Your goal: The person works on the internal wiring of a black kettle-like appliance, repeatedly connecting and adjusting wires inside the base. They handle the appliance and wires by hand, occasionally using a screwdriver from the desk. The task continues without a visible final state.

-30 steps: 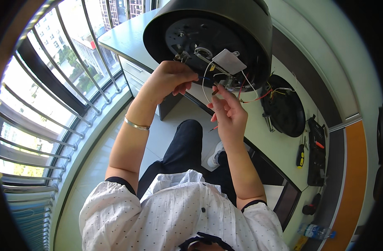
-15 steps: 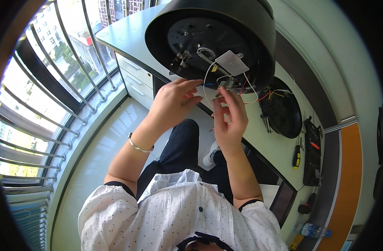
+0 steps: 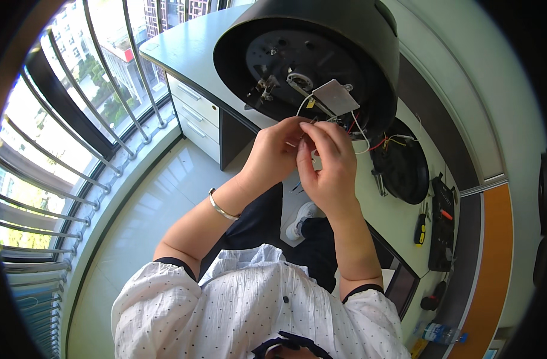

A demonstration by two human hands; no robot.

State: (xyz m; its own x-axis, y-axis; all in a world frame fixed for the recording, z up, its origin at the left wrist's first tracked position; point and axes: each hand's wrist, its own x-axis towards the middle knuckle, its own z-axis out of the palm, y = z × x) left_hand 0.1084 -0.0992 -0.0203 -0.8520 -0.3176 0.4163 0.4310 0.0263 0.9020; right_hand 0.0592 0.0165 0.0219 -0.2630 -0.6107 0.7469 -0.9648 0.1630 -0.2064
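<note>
A black, round appliance housing [image 3: 375, 72] lies tipped on its side, its open underside facing me and showing metal brackets and wiring. A pale flat plate [image 3: 336, 97] hangs among the parts, with a thin white wire [image 3: 303, 105] looping down beside it. Just below the housing's rim, my left hand [image 3: 276, 149] is closed in a pinch on a wire. My right hand [image 3: 327, 158] meets it there, thumb and fingers pinched at the same spot. The fingers largely hide what lies between them.
On the light desktop [image 3: 369, 179] to the right rests a round black base cover [image 3: 405, 164] with coloured wires. Beyond it are a yellow-black screwdriver [image 3: 420, 230], a black tool case [image 3: 444, 227] and a plastic bottle [image 3: 444, 333]. A barred window [image 3: 100, 72] stands at left.
My hands have come together at the fingertips, the left moving right and the right shifting slightly left. The blue wire seen by the left fingers before is now hidden.
</note>
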